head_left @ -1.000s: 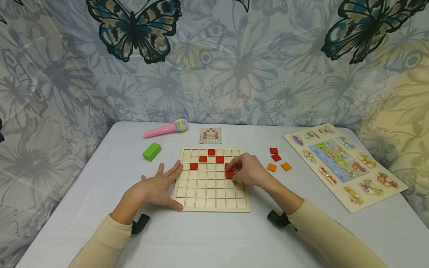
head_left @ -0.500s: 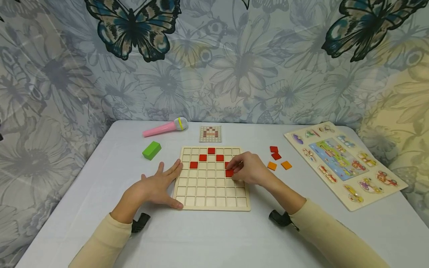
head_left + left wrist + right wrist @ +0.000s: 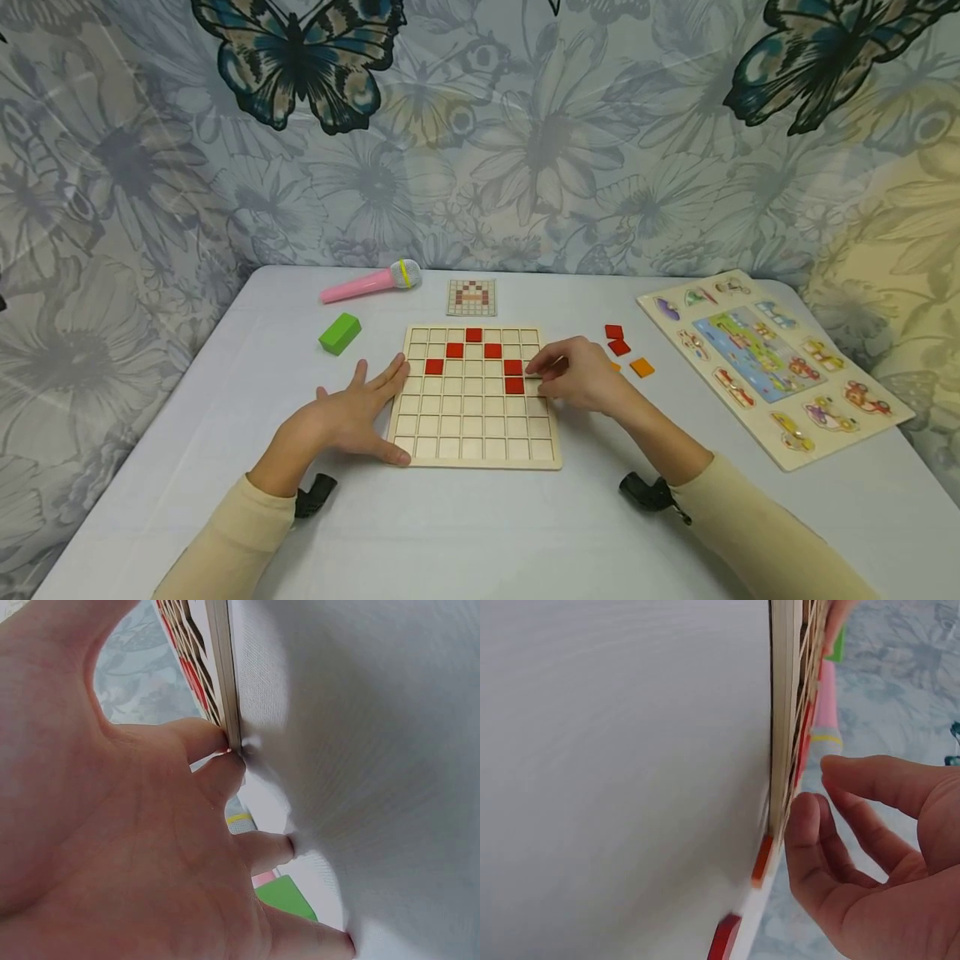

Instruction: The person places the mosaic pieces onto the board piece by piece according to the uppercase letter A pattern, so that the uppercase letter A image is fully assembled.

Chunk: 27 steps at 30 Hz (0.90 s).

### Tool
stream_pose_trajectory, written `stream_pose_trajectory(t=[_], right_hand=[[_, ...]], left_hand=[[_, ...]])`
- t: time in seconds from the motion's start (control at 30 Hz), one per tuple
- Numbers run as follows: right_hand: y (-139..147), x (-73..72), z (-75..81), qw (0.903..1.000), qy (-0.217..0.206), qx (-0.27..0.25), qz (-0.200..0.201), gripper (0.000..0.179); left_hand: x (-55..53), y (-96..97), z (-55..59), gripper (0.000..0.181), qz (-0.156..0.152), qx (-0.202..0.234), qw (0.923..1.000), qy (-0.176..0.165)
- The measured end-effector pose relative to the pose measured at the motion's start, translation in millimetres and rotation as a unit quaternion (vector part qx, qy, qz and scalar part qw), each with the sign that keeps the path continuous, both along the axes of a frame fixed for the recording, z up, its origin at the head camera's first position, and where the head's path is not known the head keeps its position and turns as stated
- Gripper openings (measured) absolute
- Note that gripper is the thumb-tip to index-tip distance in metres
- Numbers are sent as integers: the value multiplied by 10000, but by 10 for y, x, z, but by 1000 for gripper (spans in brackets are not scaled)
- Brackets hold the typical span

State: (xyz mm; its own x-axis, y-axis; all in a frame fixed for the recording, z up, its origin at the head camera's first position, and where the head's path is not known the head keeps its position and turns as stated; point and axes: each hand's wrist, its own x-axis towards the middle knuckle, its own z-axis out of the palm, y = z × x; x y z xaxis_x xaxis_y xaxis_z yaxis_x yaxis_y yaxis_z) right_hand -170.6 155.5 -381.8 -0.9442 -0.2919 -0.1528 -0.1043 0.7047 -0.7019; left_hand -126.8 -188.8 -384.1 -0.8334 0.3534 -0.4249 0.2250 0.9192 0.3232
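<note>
A wooden grid board (image 3: 461, 425) lies flat on the table, with several red tiles (image 3: 513, 386) set in squares of its upper half. My left hand (image 3: 348, 421) has its fingers spread at the board's left side; thumb and fingertips touch the edge. In the left wrist view, fingertips also press the cloth. Over the board's right edge hovers my right hand (image 3: 581, 375), just right of two stacked red tiles. The right wrist view shows its thumb and fingers (image 3: 805, 817) apart, slightly bent, nothing between them. Beyond this hand are loose red tiles (image 3: 618, 347) and orange tiles (image 3: 642, 367), one partly hidden.
A small pattern card (image 3: 472, 297) lies behind the board. At the back left are a pink toy microphone (image 3: 367, 286) and a green block (image 3: 340, 334). A picture puzzle board (image 3: 787, 433) lies at the right. Patterned fabric hangs behind the table.
My right hand has let go of the lower red tile and moved right, uncovering both tiles in that column. It now partly covers one orange tile. The left hand has stayed put.
</note>
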Motion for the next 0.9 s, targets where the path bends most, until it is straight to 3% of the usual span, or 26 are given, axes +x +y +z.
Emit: stream_pose_trajectory(t=[0.23,0.53,0.9], right_hand=[[215,31,33,9997,71,-173,-132,21],[533,38,67,9989,155,162,-422,23],[802,101,16,9995,-12,237,-213,27]], left_hand=[[-6,0,4,133,-4,-4,10000,-25],[-19,-2,10,133,-9,-40,10000,-41],[-18,-10,9,133,-28,53,10000,-64]])
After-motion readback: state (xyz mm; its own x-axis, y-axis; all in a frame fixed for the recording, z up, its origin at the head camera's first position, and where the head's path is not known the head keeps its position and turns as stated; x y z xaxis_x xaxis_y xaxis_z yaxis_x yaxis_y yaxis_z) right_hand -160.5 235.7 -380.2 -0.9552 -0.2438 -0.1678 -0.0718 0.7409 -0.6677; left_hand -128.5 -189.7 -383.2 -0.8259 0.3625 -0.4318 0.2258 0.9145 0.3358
